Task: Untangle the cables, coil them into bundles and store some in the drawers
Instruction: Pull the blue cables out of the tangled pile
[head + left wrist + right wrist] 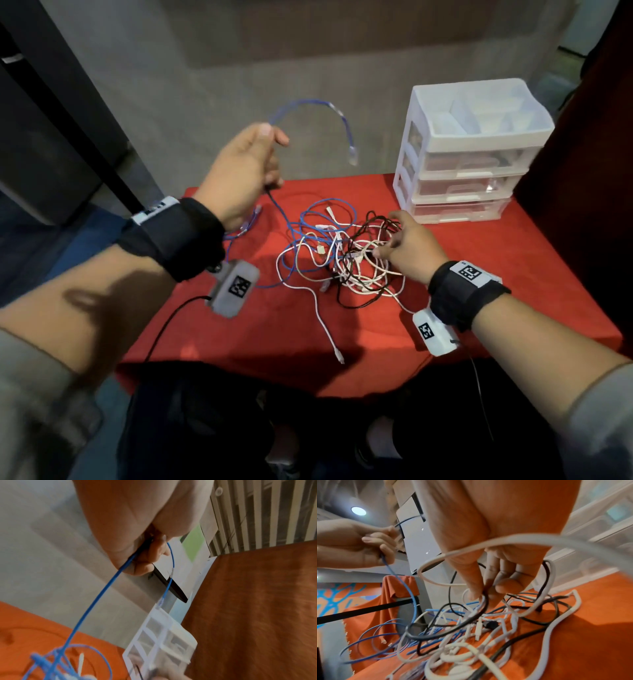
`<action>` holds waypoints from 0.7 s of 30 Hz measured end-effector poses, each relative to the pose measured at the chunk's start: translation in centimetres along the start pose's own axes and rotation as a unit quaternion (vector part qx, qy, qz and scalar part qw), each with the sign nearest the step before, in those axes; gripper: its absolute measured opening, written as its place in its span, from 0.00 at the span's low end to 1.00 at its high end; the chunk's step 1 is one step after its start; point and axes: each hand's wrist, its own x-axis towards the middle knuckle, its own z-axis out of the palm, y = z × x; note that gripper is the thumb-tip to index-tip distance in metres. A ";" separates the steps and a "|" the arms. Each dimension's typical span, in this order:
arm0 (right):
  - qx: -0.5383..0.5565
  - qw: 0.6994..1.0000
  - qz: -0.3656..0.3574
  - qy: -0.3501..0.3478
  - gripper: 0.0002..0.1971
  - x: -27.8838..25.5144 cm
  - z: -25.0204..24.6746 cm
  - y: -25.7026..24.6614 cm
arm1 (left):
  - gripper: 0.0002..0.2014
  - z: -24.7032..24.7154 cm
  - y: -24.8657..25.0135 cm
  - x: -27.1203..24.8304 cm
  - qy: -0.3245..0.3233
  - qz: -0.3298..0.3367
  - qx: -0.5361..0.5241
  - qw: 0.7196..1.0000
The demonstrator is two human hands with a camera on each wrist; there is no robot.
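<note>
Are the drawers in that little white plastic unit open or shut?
Shut: all three fronts of the drawer unit sit flush with its frame in the head view. Only its top tray is open.

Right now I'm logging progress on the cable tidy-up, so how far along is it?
Early. Done: nothing is coiled or stored yet. In hand: the left hand holds the thin blue network cable raised above the red cloth-covered table, while the right hand pinches strands in the tangled pile of white, black and blue cables. Left: untangling, bundling, and loading the white plastic drawer unit, whose drawers are shut.

Red-clothed table — tangled cables, seemingly shut drawer unit on it.
</note>
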 end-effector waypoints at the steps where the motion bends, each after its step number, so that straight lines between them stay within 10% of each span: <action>1: -0.007 1.000 0.004 0.004 0.33 0.1 -0.4 0.1 | 0.15 -1.5 0.5 0.2 0.017 0.000 -0.008 1.000; 9: -0.070 0.992 -0.094 0.050 0.16 -0.1 -1.3 -3.8 | 0.15 -14.5 -6.0 -1.8 0.212 -0.194 0.077 0.955; 14: -0.093 0.984 -0.148 0.037 0.15 -0.2 0.3 -6.3 | 0.16 -15.9 -13.3 -5.6 0.156 -0.273 0.321 0.893; 18: -0.098 0.983 -0.153 0.025 0.13 -0.6 0.8 -5.8 | 0.53 -15.6 -14.5 -6.5 0.154 -0.271 0.389 0.867; 21: -0.092 0.985 -0.145 0.007 0.10 -0.9 0.3 -4.9 | 0.49 -15.7 -14.5 -6.7 0.039 -0.286 0.512 0.809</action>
